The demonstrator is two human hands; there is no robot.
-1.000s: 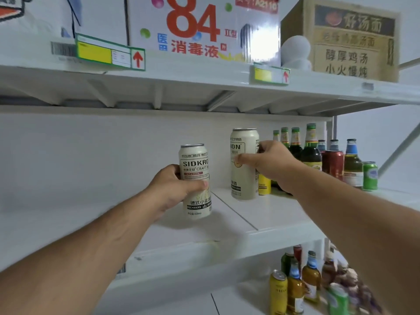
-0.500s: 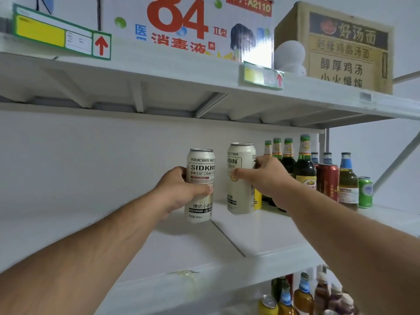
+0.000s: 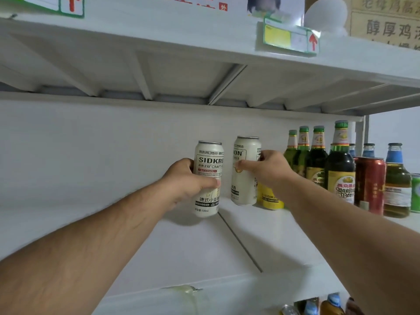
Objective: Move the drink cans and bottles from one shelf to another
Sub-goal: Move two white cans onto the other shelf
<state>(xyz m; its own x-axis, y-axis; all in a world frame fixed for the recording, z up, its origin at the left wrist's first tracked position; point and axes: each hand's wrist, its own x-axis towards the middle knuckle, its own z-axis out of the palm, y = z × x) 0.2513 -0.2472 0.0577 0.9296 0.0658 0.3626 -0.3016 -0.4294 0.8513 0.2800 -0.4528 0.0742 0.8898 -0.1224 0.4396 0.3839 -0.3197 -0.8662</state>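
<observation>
My left hand (image 3: 188, 180) grips a tall white SIDKRON beer can (image 3: 208, 155), held upright near the back of the white middle shelf (image 3: 268, 233). Just to its right, my right hand (image 3: 270, 171) grips a second white beer can (image 3: 244, 178), whose base sits at shelf level. Behind my right wrist stands a yellow can (image 3: 271, 198). Farther right, green beer bottles (image 3: 317, 153), a dark Yanjing bottle (image 3: 340, 169), a red can (image 3: 369, 183) and a blue-capped bottle (image 3: 396, 180) fill that shelf.
The upper shelf (image 3: 204, 37) overhangs close above, carrying price tags (image 3: 288, 38), a box and a white round object (image 3: 325, 14). More bottles and cans (image 3: 318, 306) stand on the shelf below at the bottom right. A seam (image 3: 241, 244) divides the middle shelf boards.
The view has tilted upward and come closer. Both hands, each with its white can, have gone deeper toward the shelf's back wall, and the two cans stand closer together.
</observation>
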